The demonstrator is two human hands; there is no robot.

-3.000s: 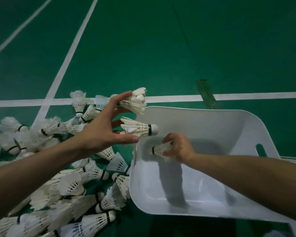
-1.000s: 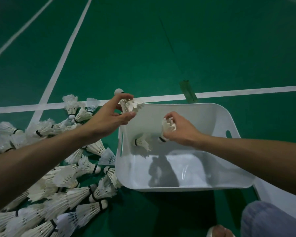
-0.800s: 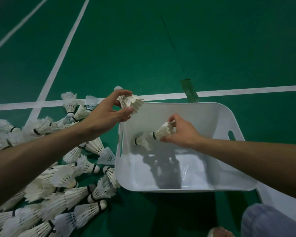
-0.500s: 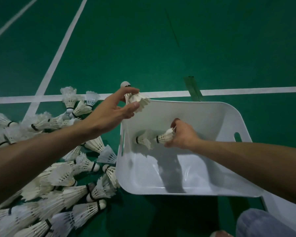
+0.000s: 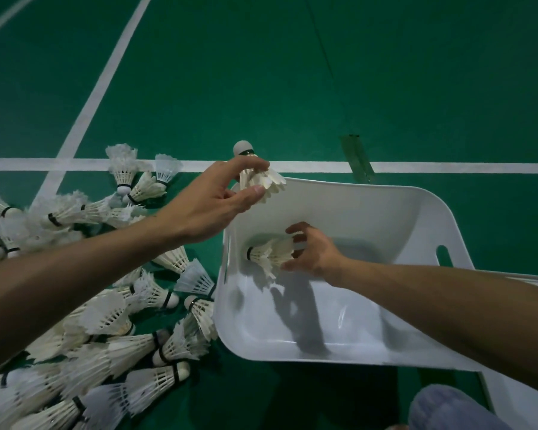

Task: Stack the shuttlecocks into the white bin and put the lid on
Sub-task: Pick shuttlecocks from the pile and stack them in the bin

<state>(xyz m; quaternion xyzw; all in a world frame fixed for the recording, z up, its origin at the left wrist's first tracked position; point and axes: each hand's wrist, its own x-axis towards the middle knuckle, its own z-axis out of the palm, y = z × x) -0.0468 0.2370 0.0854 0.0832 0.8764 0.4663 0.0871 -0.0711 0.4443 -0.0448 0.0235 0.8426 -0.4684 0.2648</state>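
Your left hand (image 5: pixel 218 206) pinches a spare shuttlecock (image 5: pixel 263 181) above the far corner of the white bin (image 5: pixel 385 206), likely queued next; your right hand (image 5: pixel 314 252), inside the bin, curls loosely round the nested stack (image 5: pixel 267 254) to seat it.

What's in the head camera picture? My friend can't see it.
The right hand holds stacked shuttlecocks inside a white bin; the left hand pinches another shuttlecock over its rim. Many more shuttlecocks lie heaped on the green floor beside it.

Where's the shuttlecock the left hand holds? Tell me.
Head view, centre: the left hand pinches the shuttlecock over the far left corner of the white bin.
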